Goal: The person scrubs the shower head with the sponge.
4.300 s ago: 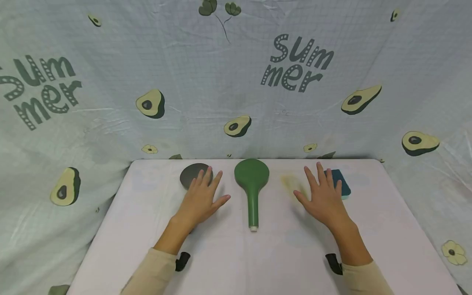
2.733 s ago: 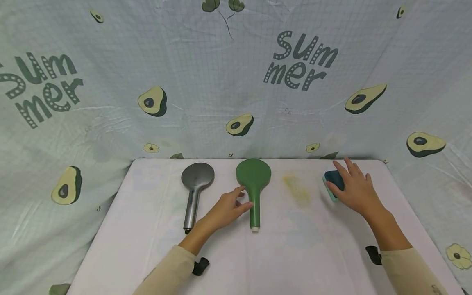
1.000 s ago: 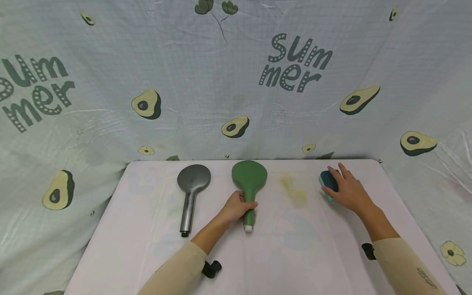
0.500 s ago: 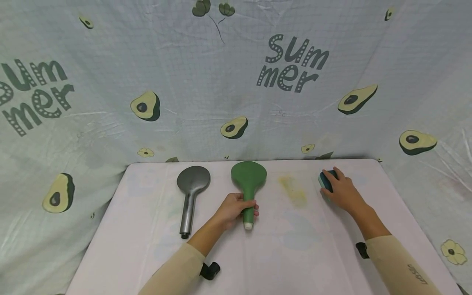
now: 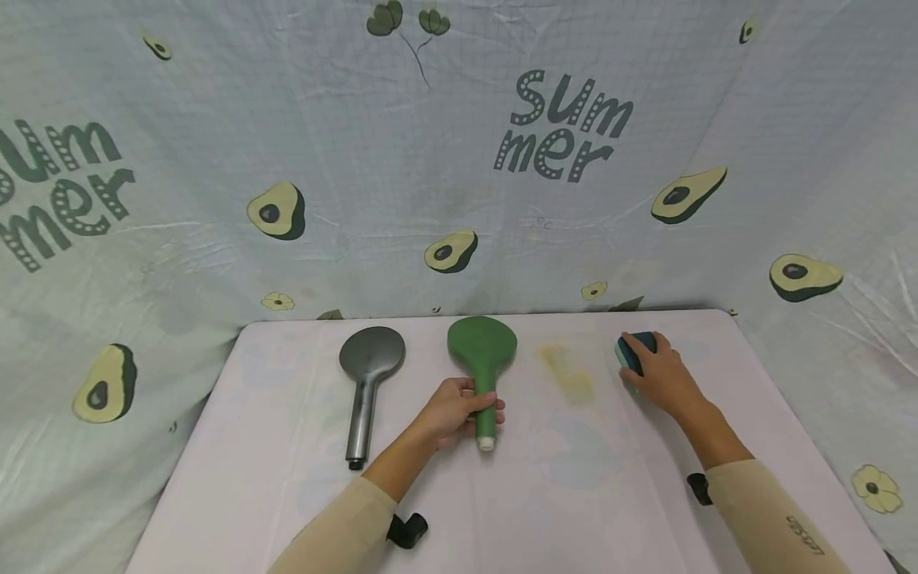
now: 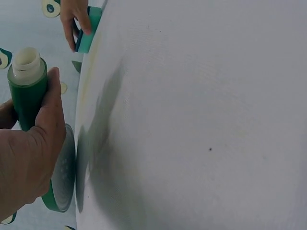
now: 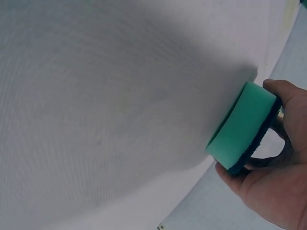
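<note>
My left hand (image 5: 446,408) grips the handle of a green shower head (image 5: 482,343), thumb over the top and fingers wrapped beneath. In the left wrist view, the white threaded end (image 6: 28,62) of the handle points toward the camera, and the spray face is turned to the table. On the right, my right hand (image 5: 665,381) pinches a sponge (image 7: 245,125) by its sides, thumb on one edge and fingers on the other. This sponge has a teal foam body facing the table and a dark blue scouring layer on the palm side.
A grey metallic shower head (image 5: 371,352) lies left of the green one, handle toward me. A yellow stain (image 5: 566,373) marks the white tabletop (image 5: 301,510) between the green shower head and the sponge. A printed avocado cloth (image 5: 373,199) hangs behind the table's far edge.
From open above the table, both hands came down: the left took the green shower head's handle, the right took the sponge. Lately the left fingers wrapped further round and the right fingers closed in.
</note>
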Demonstrator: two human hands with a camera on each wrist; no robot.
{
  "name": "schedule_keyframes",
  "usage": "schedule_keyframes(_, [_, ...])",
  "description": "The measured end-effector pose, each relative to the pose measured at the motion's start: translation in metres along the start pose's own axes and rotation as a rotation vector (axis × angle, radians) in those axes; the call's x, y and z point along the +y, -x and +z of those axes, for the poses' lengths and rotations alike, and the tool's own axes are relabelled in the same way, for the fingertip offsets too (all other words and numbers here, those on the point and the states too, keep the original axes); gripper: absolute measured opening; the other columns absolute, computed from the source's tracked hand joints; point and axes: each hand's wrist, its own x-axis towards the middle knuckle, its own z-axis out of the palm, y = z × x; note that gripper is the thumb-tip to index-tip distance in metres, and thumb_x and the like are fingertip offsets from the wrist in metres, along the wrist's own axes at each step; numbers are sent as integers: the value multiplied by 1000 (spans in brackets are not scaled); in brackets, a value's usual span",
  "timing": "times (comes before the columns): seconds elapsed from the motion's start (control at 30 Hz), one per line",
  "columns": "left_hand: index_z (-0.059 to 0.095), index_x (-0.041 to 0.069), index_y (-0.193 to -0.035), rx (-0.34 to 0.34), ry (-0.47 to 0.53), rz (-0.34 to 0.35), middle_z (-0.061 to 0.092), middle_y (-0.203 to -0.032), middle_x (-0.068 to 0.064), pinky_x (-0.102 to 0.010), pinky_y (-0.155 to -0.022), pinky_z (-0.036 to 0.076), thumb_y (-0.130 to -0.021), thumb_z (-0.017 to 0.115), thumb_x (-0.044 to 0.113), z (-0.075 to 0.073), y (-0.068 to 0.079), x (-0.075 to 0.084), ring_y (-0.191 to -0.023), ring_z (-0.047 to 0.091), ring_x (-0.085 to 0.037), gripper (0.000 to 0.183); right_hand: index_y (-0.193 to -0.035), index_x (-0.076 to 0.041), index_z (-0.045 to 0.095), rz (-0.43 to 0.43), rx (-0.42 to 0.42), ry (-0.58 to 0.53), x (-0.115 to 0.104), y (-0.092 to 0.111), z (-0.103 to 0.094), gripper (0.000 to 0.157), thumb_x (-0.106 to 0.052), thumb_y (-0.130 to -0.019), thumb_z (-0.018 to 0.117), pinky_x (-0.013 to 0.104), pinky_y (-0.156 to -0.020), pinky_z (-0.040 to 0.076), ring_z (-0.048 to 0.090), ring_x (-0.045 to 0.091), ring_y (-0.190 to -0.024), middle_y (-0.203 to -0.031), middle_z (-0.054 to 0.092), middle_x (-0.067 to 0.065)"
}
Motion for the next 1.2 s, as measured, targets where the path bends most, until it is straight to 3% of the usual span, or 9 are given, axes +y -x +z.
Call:
schedule_keyframes(0.2, [45,-16,-137,8,-3,23,73,-111,-24,-40,-82,65,-105,59,5,3,1,-1,-83,74,-16,41,-160,-8,30,29,10,5,-1,2,-2,69,-29,-103,62,79,-92,45,36,73,-124,-156,15,46])
schedule_keyframes(0.47, [45,-14,-138,25,-15,67,74,-108,-19,-40,-83,64,-104,59,3,7,3,-4,-84,74,-15,41,-157,2,28,25,69,-40,-4,6,-4,75,-29,-100,65,77,-97,43,38,71,-126,-150,24,50])
schedule_keyframes(0.7, [42,-12,-142,28,-47,124,70,-119,-30,-41,-86,64,-103,61,3,7,5,0,-87,75,-17,46,-156,4,31,-72,145,-66,-13,9,-11,74,-26,-99,69,76,-96,44,42,69,-125,-146,33,48])
schedule_keyframes(1.0, [41,-7,-147,21,-86,158,64,-127,-36,-42,-86,64,-101,64,3,8,10,6,-89,76,-18,52,-159,-1,31,-171,185,-99,-42,14,-30,75,-20,-99,70,77,-100,42,40,67,-130,-153,29,44])
schedule_keyframes(1.2, [45,-6,-145,36,-111,199,69,-122,-30,-41,-85,64,-100,65,1,9,16,12,-90,76,-20,50,-160,-6,33,-258,217,-124,-65,20,-38,74,-19,-98,72,76,-102,41,38,64,-135,-157,28,40])
